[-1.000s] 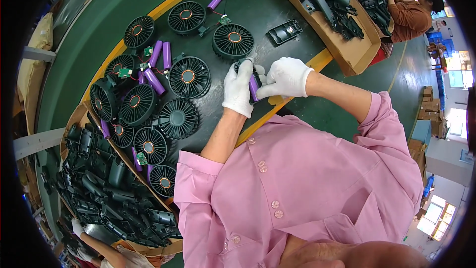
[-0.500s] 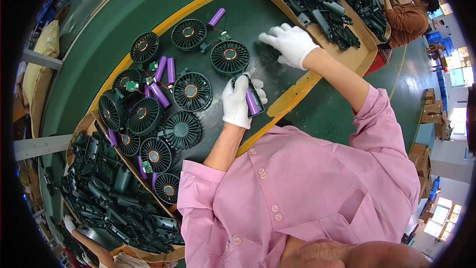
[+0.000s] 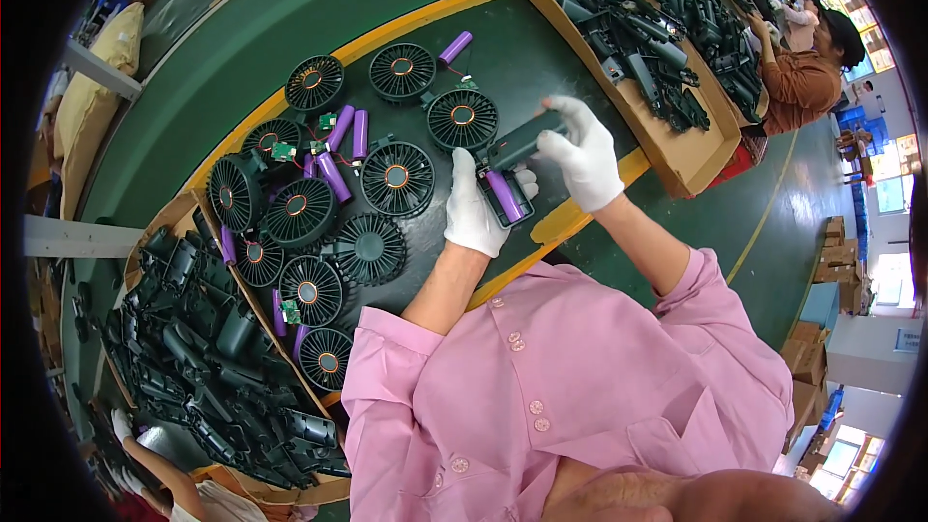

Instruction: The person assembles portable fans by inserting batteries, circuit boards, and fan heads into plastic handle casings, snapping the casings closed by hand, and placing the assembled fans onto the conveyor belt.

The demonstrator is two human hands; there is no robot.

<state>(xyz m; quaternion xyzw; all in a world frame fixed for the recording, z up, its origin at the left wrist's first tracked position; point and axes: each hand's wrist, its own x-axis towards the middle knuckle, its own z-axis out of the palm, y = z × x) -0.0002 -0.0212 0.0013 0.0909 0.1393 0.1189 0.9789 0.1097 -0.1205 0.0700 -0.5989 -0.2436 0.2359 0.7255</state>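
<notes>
My left hand [image 3: 474, 211], in a white glove, is closed around a dark open handle shell with a purple cylindrical battery [image 3: 504, 195] lying in it. A round black fan head [image 3: 462, 120] with a copper-coloured centre sits just beyond the top of this shell; I cannot tell how the two join. Also white-gloved, my right hand [image 3: 588, 159] pinches a long dark handle cover [image 3: 527, 139] between thumb and fingers. The cover is slanted over the upper end of the open shell, close to the battery. Whether they touch is hard to tell.
Several more fan heads [image 3: 396, 177] with purple batteries [image 3: 360, 135] and green circuit boards [image 3: 283, 151] lie to the left on the yellow-edged dark table. Cardboard boxes of dark plastic parts stand at far right [image 3: 667, 143] and near left [image 3: 242, 292]. Co-workers [image 3: 807, 77] are nearby.
My right hand was apart from the left, by the table's right side; now it has come left with a dark handle cover over the shell. The left hand keeps hold of the shell.
</notes>
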